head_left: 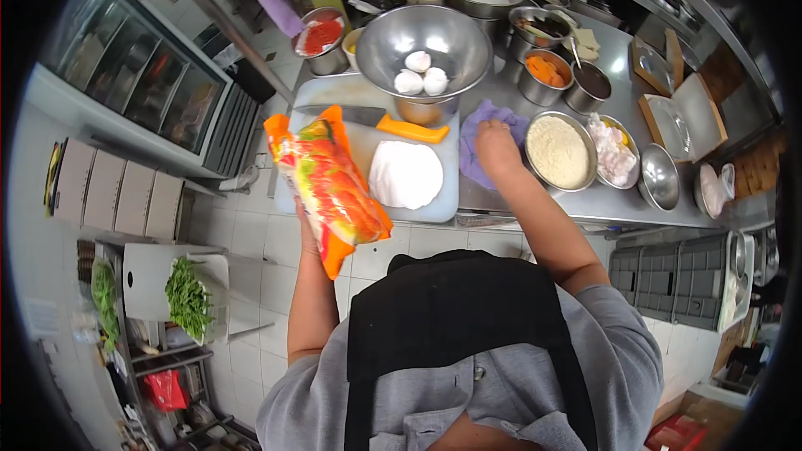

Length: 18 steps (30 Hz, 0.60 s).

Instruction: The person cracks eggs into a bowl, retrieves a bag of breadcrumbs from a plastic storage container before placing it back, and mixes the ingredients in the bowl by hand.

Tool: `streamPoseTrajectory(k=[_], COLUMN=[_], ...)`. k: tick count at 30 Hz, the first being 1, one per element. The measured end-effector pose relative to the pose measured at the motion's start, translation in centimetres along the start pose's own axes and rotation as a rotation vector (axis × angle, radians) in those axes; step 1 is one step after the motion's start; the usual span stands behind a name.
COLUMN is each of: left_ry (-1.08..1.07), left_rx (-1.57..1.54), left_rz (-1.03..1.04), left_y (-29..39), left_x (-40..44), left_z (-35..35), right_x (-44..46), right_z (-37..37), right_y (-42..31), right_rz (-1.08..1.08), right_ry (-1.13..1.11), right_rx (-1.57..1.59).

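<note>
My left hand (308, 232), largely hidden behind it, holds up a filled plastic bag (330, 188) with orange edges and red, yellow and green print. The bag is over the front left of a white cutting board (448, 184). On the board lie a knife with an orange handle (413, 129) and a white, round, flat-looking mass (406, 174). My right hand (496, 149) is closed on a crumpled purple cloth (478, 169) on the steel counter. A large steel bowl (380, 54) with three white rounded pieces stands behind the knife.
Right of the cloth are a bowl of pale crumbs (558, 152), a bowl with pinkish-white food (612, 150) and a small steel bowl (660, 177). Containers of orange pieces (547, 71) and dark sauce (591, 83) stand behind. A glass-door fridge (138, 75) is at left.
</note>
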State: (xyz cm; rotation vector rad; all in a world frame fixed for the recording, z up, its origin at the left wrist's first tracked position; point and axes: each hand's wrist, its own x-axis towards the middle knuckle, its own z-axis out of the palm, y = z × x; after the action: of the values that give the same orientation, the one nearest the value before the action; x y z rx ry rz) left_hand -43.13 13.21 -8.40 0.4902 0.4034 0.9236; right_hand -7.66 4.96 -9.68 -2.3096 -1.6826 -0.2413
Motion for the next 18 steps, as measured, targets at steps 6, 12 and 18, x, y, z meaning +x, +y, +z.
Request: streamPoseTrajectory(k=[6,12,18], left_ry=[-0.027,-0.082,-0.039], left_rx=[0.490,0.842,1.032], left_rz=[-0.055,-0.035,-0.089], left_y=[1.8,1.1,1.0], left_x=[-4.3,-5.9,-7.0], left_z=[1.2,6.5,8.1], right_x=[-1.5,-1.4,-1.8], right_z=[-5.3,-7.6,-15.0], right_y=[-1.4,-2.3,-5.2], right_rz=[0.108,0.234,0.069], right_ry=[-0.030,-0.341,-0.347], right_rx=[0.731,2.091,1.906])
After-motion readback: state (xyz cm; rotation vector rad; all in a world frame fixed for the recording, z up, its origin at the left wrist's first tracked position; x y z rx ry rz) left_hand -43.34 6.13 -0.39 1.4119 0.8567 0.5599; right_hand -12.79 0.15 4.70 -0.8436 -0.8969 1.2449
